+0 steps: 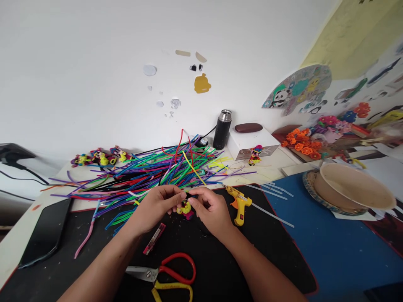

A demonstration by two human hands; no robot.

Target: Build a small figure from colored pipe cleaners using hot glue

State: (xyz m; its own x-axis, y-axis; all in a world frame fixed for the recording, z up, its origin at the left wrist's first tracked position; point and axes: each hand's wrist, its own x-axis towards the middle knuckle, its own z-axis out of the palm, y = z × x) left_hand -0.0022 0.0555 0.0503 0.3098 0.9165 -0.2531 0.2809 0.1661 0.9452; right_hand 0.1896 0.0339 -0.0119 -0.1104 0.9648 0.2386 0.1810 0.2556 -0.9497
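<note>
Between my two hands is a small pipe-cleaner figure (186, 208) in yellow, magenta and black, held above the black mat (214, 260). My left hand (159, 205) pinches it from the left with thumb and forefinger. From the right, my right hand (209, 209) closes its thumb and fingers on the same figure; the fingers hide its upper part. A yellow hot glue gun (241, 205) lies just right of my right hand. Scissors (171, 272) with red and yellow handles and a small red box (154, 239) lie nearer to me.
A heap of coloured pipe cleaners (151, 167) spreads behind my hands. Finished figures (102, 158) stand back left, another figure (255, 155) by a white box (252, 140). A black flask (222, 130), glue sticks (273, 189), a large bowl (355, 188) and a phone (47, 233) surround the mat.
</note>
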